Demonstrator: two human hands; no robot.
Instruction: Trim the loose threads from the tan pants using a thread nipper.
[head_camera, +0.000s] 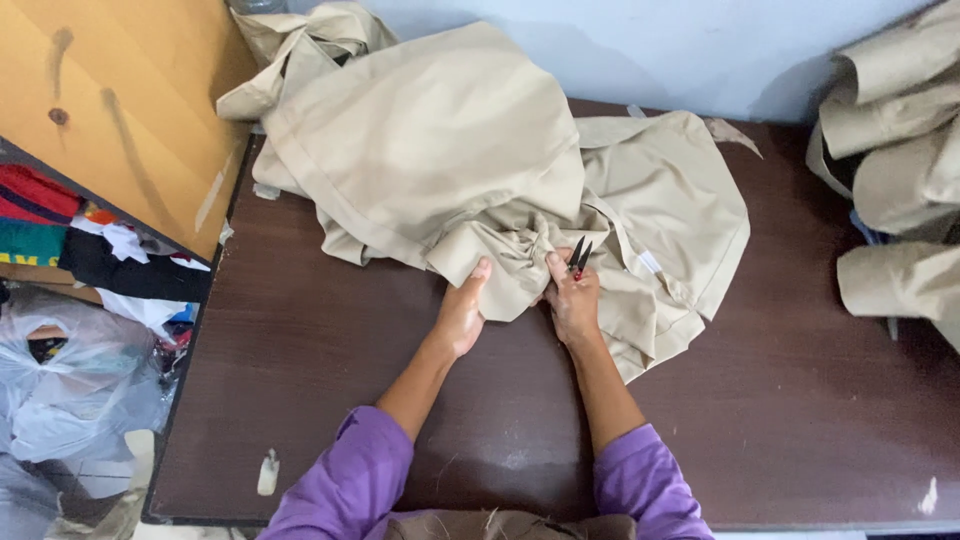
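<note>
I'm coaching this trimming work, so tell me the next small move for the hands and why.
Probably bring the small black thread snips in the right hand down to the bunched fold of the crumpled beige cotton garment. The left hand already pinches that fold flat on the dark brown wooden table, and the blades point up, just clear of it.

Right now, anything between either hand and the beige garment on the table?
Nothing visible. The left hand grips a fold of the beige garment directly. The right hand rests on it too, holding small thread snips whose blades point up over the cloth.
</note>
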